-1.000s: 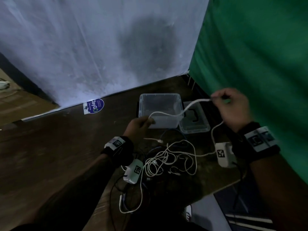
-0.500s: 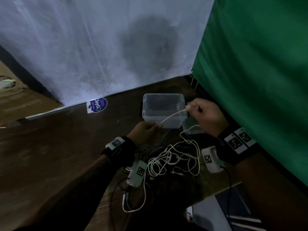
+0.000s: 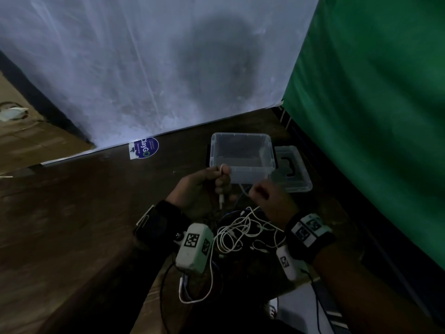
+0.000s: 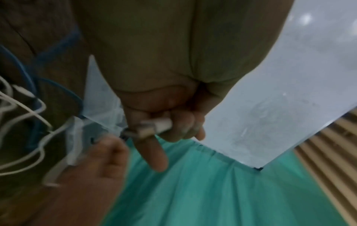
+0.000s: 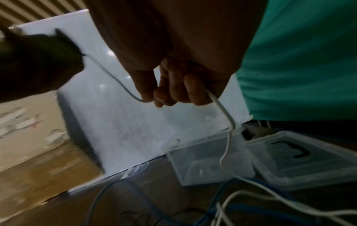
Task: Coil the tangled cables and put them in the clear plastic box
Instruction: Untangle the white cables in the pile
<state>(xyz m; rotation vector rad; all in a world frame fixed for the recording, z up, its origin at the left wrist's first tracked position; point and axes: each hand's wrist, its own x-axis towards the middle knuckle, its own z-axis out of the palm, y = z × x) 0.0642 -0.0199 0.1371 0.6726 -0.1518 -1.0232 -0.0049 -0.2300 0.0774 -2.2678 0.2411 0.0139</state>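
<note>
Both hands grasp one thin white cable (image 3: 243,227): left hand (image 3: 204,186) clenches its plug, clear only from the wrist; right hand (image 5: 173,85) pinches it, probably before the clear plastic box (image 3: 240,162).

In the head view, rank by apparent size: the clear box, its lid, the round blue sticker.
1. clear box
2. lid, partly hidden behind the box, so its rank against the box is unsure
3. blue sticker, clearly smallest, though it also lies farther from the camera

Three views: one from my head, one at each wrist.
My head camera looks down over the table (image 3: 72,225); both close wrist cameras look along the fingers and share the clear plastic box (image 3: 242,157) (image 5: 210,159).
</note>
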